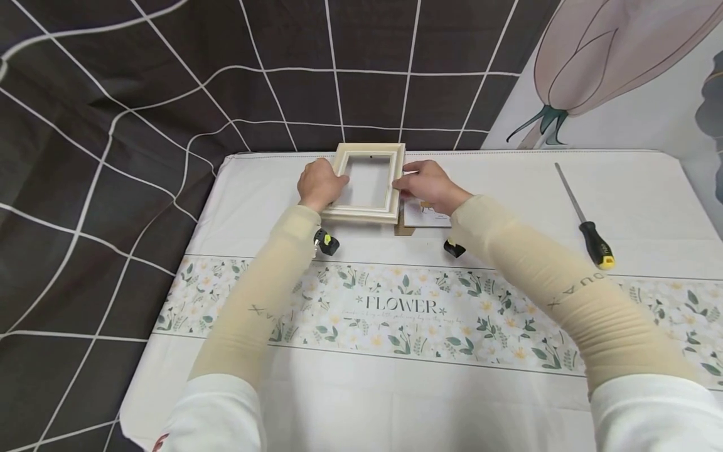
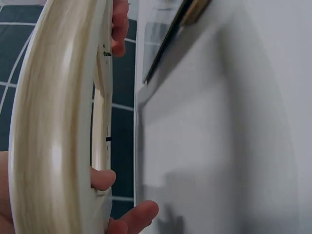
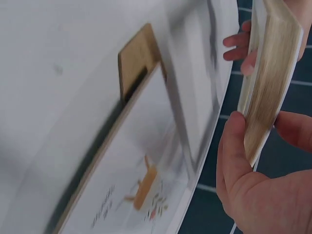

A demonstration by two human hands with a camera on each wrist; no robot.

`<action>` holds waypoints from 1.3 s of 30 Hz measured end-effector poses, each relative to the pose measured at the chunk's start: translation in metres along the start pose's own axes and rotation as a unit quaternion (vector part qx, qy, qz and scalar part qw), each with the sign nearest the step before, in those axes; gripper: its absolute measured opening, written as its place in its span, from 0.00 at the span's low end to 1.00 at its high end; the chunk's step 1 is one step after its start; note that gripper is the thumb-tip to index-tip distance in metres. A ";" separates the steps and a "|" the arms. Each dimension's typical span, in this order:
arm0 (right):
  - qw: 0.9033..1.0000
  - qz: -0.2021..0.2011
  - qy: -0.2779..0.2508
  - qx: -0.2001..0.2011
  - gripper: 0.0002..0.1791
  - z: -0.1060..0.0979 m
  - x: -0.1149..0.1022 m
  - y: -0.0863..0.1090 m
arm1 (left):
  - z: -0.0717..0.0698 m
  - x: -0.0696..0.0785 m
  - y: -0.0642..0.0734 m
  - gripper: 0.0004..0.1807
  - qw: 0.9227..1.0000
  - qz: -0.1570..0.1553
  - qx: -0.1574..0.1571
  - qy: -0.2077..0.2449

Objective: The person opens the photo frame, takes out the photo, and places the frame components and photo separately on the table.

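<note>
A cream picture frame (image 1: 361, 215) with a bare opening is held above the white table, near its back edge. My left hand (image 1: 321, 183) grips its left side, thumb over the front face. My right hand (image 1: 429, 183) pinches the right side between thumb and fingers, as the frame's edge (image 3: 273, 73) shows in the right wrist view. Small dark tabs (image 2: 108, 139) line the inner back edge in the left wrist view. Beneath my right hand lies a white printed picture (image 3: 146, 161) on a backing board, with a brown stand piece (image 3: 139, 58) sticking out.
A screwdriver (image 1: 594, 242) with a black and yellow handle lies on the right of the table. A floral printed band (image 1: 395, 320) crosses the white tablecloth. Dark cloth with white grid lines (image 1: 373, 94) hangs behind and at left.
</note>
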State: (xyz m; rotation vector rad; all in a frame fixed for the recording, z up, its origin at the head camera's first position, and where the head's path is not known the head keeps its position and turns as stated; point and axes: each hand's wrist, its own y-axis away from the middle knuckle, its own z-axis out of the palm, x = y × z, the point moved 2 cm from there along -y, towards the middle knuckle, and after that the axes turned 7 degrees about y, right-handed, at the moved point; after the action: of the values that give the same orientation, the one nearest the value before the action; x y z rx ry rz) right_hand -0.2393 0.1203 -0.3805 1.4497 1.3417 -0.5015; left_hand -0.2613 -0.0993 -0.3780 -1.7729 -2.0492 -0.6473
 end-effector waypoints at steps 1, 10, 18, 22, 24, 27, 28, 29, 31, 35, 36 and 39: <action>1.000 -0.008 -0.003 -0.003 0.35 0.003 -0.001 0.000 | -0.001 -0.002 0.000 0.17 1.000 -0.002 0.000 -0.004; 0.999 -0.042 0.031 -0.013 0.34 0.024 -0.007 0.000 | -0.009 -0.020 -0.004 0.18 1.000 -0.022 -0.001 -0.014; 0.998 -0.053 0.014 -0.020 0.34 0.051 -0.015 -0.005 | -0.024 -0.037 -0.008 0.19 0.999 -0.041 0.005 -0.022; 0.998 -0.057 0.007 -0.022 0.36 0.067 -0.019 -0.009 | -0.028 -0.050 -0.010 0.21 0.998 -0.053 0.005 -0.028; 0.998 -0.059 0.004 -0.020 0.37 0.075 -0.020 -0.012 | -0.031 -0.056 -0.009 0.21 0.998 -0.059 0.004 -0.028; 0.998 -0.062 -0.011 -0.025 0.37 0.086 -0.021 -0.016 | -0.035 -0.065 -0.007 0.21 0.997 -0.069 0.005 -0.031; 0.997 -0.064 -0.016 -0.025 0.37 0.090 -0.022 -0.017 | -0.037 -0.067 -0.007 0.21 0.997 -0.073 0.005 -0.033; 0.997 -0.068 -0.024 -0.026 0.37 0.093 -0.022 -0.017 | -0.039 -0.070 -0.007 0.21 0.996 -0.076 0.005 -0.035; 0.996 -0.073 -0.045 -0.034 0.38 0.100 -0.024 -0.019 | -0.042 -0.074 -0.007 0.21 0.996 -0.082 0.009 -0.039; 0.992 -0.085 -0.081 -0.055 0.39 0.110 -0.026 -0.020 | -0.048 -0.081 -0.007 0.22 0.995 -0.092 0.022 -0.044; 0.991 -0.086 -0.083 -0.060 0.39 0.112 -0.026 -0.020 | -0.049 -0.083 -0.007 0.21 0.994 -0.094 0.026 -0.044; 0.990 -0.091 -0.083 -0.067 0.40 0.116 -0.026 -0.019 | -0.049 -0.085 -0.008 0.19 0.994 -0.094 0.033 -0.047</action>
State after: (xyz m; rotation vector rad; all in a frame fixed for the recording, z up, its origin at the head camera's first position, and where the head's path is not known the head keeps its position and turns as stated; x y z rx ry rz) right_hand -0.2245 0.0039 -0.4082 1.1568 1.3522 -0.6244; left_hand -0.2576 -0.1976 -0.3840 -1.6154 -2.2944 -0.5501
